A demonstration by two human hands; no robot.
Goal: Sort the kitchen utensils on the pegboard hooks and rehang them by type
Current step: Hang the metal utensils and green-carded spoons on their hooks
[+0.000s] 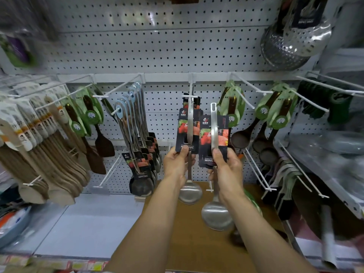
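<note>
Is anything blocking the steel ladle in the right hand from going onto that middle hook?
Nothing solid blocks it. The right hand holds the loose ladle beside the centre hook, where the left hand steadies an already hung ladle. The hook's tip looks free.

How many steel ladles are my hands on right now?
2: one ladle on the centre hook, left hand holding its card; a second ladle off the hook, gripped by the right hand.

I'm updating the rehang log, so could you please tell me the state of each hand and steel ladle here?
Left hand: pinches the card of the hooked ladle.
Right hand: grips the free ladle.
Steel ladle on the centre hook: hanging.
Steel ladle with dark card: off the hooks, upright.
</note>
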